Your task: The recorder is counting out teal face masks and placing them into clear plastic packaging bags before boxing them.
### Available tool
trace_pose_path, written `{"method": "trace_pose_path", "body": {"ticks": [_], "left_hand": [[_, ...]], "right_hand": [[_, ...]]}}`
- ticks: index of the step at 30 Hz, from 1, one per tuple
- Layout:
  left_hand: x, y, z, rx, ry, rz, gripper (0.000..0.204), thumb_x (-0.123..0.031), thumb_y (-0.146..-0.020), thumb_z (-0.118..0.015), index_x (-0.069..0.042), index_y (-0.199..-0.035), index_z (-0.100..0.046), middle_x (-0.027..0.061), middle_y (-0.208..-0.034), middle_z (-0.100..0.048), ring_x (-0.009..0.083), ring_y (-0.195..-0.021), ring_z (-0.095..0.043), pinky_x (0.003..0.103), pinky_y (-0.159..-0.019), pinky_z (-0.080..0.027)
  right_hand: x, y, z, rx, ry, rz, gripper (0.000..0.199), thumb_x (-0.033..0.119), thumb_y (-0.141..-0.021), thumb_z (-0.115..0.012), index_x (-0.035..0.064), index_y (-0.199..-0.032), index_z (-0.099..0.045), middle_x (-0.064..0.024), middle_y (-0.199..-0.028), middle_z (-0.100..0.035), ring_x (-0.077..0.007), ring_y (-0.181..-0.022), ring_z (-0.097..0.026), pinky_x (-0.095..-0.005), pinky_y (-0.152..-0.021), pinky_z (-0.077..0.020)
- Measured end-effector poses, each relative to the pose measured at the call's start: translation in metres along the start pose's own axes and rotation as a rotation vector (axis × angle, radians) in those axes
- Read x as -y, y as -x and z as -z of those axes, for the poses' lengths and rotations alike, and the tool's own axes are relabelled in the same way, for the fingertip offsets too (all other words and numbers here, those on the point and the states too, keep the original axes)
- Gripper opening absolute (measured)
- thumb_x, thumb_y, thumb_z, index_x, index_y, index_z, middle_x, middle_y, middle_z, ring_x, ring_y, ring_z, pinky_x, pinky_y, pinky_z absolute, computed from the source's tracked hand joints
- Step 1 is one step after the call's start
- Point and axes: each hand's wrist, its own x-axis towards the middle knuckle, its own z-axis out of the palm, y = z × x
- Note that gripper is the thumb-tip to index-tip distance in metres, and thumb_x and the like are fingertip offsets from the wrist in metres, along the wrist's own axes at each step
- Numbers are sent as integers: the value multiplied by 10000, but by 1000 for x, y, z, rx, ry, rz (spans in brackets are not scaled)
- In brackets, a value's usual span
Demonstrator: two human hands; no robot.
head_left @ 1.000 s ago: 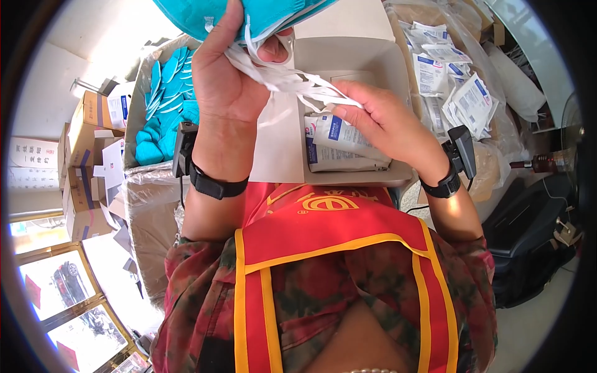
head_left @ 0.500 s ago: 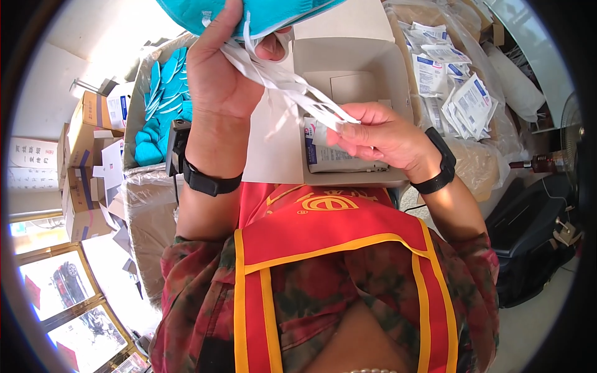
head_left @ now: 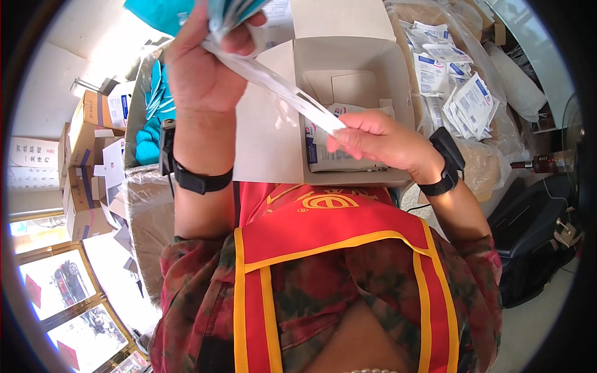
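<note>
Between your two hands, a bundle of white straps [head_left: 280,86] stretches nearly straight, its long axis slanting from the far left down toward you on the right. Your left hand [head_left: 208,78] is the farther one, closed around a bunch of teal masks [head_left: 160,13] at the bundle's far end; the masks spread past the fingers and run out of the upper edge of view, so how many there are you cannot tell. Your right hand [head_left: 388,144] is nearer to you, thumb and fingertips pinched together on the straps' other end, with the masks lying up and to the left of it.

Under the straps and your right hand sits an open white carton [head_left: 404,78], its mouth closer to the right hand than to the left; white packets [head_left: 342,163] lie inside at its near end. How high the right hand is above them is hard to judge. Just beside your left forearm, a plastic-lined bin [head_left: 152,193] carries more teal masks [head_left: 148,149]. Beyond your right hand, farther to the right, loose packets [head_left: 469,102] are heaped on clear plastic.
</note>
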Motion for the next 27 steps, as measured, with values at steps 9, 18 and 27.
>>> {"method": "trace_pose_path", "body": {"ticks": [9, 18, 27], "left_hand": [[-5, 38, -17, 590, -938, 53, 335, -108, -817, -662, -10, -1127, -582, 98, -942, -682, 162, -789, -654, 323, -698, -544], [-3, 68, -56, 703, -1812, 24, 301, -159, -652, -688, -55, -875, -514, 91, -762, -549, 314, -621, -587, 378, -508, -448], [-57, 87, 38, 448, -2227, -64, 363, -91, -646, -689, -19, -990, -596, 104, -915, -640, 282, -657, -618, 362, -587, -495]], "right_hand": [[40, 28, 21, -89, 345, 221, 224, 217, -976, -494, 35, -931, -616, 11, -713, -559, -115, -674, -496, -283, -620, -412], [53, 62, 8, 35, 861, 215, 198, 192, -966, -477, 25, -878, -537, -161, -657, -518, -371, -648, -552, -436, -592, -422], [48, 145, 29, -181, 612, -11, 220, 225, -972, -509, 29, -882, -547, -49, -646, -501, -177, -576, -537, -331, -521, -393]]}}
